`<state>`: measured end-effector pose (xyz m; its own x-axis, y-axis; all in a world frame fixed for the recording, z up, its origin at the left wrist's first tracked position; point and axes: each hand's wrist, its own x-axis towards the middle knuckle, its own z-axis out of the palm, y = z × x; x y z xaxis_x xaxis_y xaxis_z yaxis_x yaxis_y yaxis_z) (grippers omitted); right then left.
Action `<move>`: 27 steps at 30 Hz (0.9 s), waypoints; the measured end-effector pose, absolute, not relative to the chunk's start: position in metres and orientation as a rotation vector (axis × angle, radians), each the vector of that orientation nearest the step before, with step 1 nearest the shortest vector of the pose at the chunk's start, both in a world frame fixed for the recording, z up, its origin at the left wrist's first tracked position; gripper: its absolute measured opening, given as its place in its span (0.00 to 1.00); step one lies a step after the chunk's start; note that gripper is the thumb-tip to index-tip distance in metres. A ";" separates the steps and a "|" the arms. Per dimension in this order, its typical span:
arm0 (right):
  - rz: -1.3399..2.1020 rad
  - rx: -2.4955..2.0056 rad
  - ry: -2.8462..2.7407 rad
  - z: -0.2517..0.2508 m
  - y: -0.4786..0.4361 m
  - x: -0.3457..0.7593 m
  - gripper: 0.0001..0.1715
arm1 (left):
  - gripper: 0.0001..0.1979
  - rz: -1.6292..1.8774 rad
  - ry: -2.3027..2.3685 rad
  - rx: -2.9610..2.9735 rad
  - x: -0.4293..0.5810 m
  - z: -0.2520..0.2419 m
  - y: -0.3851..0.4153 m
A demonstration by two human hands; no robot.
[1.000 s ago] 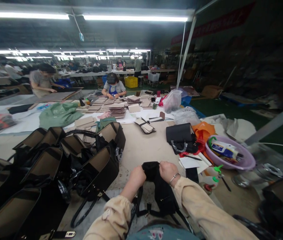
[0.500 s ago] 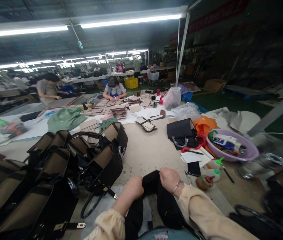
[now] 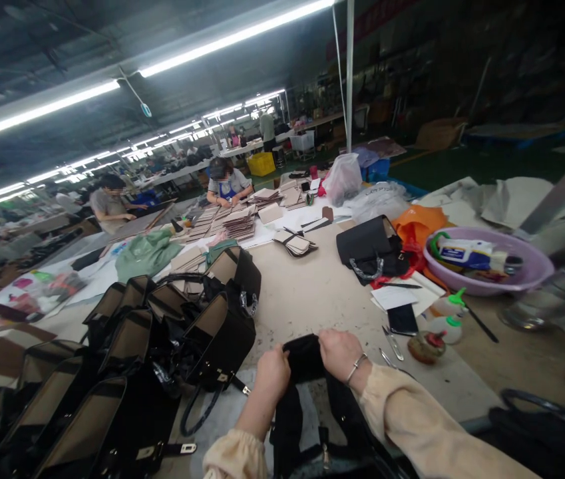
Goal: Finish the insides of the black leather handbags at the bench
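Between my hands, at the near edge of the table, is a black fabric bag lining (image 3: 306, 356), with what looks like a zipper pull hanging in its lower part. My left hand (image 3: 273, 372) is closed on its upper left corner. My right hand (image 3: 341, 356), with a bracelet at the wrist, pinches the upper right corner. The cloth spreads between the fists and drops toward my lap, where its lower end runs out of view. Close to my left forearm stands a black handbag (image 3: 219, 339) with a beige inside and a metal-tipped strap.
More open black handbags (image 3: 77, 426) crowd the left. To the right lie tweezers (image 3: 392, 342), a black phone (image 3: 402, 319), small bottles (image 3: 446, 327) and a purple basin (image 3: 536, 269). A closed black bag (image 3: 369, 246) sits farther back. Two people work beyond stacked beige panels (image 3: 239, 223).
The view has tilted and shifted. The black lining is spread wider between my hands, and its lower part with the zipper pull shows more. Both hands keep their hold.
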<state>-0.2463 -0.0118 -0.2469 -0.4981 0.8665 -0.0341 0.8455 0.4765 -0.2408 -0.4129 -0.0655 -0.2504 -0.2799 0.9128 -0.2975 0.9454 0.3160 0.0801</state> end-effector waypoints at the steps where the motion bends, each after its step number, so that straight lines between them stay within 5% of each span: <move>1: 0.354 -1.521 -2.619 -0.246 -0.012 -0.247 0.14 | 0.13 -0.165 2.307 1.684 -0.413 -0.250 -0.065; 27: 0.111 -1.588 -2.533 -0.254 -0.029 -0.254 0.17 | 0.22 -0.049 2.387 1.967 -0.431 -0.249 -0.086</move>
<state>-0.2542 -0.0291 -0.2539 -0.4288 0.8992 0.0874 0.8881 0.4373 -0.1415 -0.4305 -0.0865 -0.2491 -0.1907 0.9800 -0.0576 0.9815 0.1914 0.0064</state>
